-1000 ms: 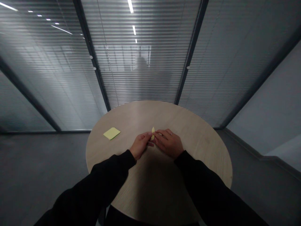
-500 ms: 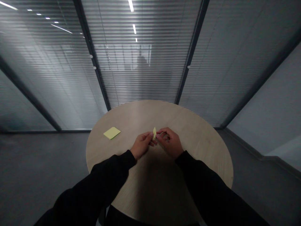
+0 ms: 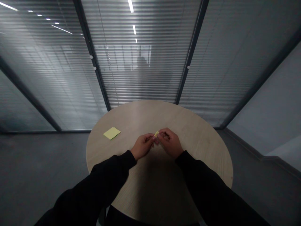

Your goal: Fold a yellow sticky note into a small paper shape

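Between my fingertips, over the middle of the table, is a small folded piece of yellow paper [image 3: 156, 134]. My left hand [image 3: 142, 146] pinches its lower left side between thumb and fingers. From the right, my right hand [image 3: 171, 142] pinches the same paper, its fingers curled. The fingers hide most of the paper, so the exact folded shape does not show. A pad of yellow sticky notes [image 3: 112, 133] lies flat on the table, left of my hands and apart from them.
The round wooden table [image 3: 202, 138] stands close to a glass wall with closed blinds [image 3: 141, 84]. Dark frame posts divide the glass. Grey floor [image 3: 47, 163] lies to the left, and a pale wall [image 3: 270, 119] rises at the right.
The yellow paper stood upright and showed more between my hands; now it is tilted to the right and mostly covered by my fingers. My hands have drawn slightly closer together.
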`<state>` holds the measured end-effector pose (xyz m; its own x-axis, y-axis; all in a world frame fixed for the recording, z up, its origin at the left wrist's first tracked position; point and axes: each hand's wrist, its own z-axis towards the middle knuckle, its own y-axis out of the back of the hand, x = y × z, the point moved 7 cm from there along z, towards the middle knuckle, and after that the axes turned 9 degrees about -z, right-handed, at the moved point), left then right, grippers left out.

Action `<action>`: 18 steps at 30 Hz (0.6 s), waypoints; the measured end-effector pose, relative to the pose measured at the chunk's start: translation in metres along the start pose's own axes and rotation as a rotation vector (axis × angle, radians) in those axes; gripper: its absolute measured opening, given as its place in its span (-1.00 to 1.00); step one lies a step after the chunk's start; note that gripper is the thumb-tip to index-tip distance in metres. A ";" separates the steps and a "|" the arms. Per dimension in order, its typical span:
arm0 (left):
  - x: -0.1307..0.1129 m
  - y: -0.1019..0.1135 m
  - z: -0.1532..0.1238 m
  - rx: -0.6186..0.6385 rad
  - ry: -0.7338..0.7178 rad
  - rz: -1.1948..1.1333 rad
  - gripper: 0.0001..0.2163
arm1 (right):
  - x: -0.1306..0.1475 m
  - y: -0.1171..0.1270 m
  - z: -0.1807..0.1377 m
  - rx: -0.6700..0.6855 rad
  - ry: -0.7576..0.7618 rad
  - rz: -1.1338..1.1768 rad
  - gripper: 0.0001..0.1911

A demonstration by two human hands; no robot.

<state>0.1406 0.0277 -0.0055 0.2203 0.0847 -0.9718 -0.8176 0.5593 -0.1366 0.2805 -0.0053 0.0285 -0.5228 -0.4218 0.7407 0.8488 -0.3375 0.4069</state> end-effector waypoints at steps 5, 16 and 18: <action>-0.010 0.000 -0.002 0.000 -0.070 0.203 -0.62 | -0.019 -0.011 -0.001 0.106 -0.168 0.176 -0.60; -0.022 0.015 -0.004 -0.179 -0.147 0.340 -0.74 | -0.026 -0.015 0.001 0.143 -0.230 0.297 -0.75; -0.022 0.016 -0.004 -0.192 -0.140 0.328 -0.73 | -0.026 -0.017 0.001 0.149 -0.217 0.318 -0.74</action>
<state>0.1208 0.0318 0.0129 -0.0093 0.3516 -0.9361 -0.9382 0.3209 0.1298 0.2798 0.0116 0.0030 -0.2171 -0.2924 0.9313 0.9759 -0.0865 0.2004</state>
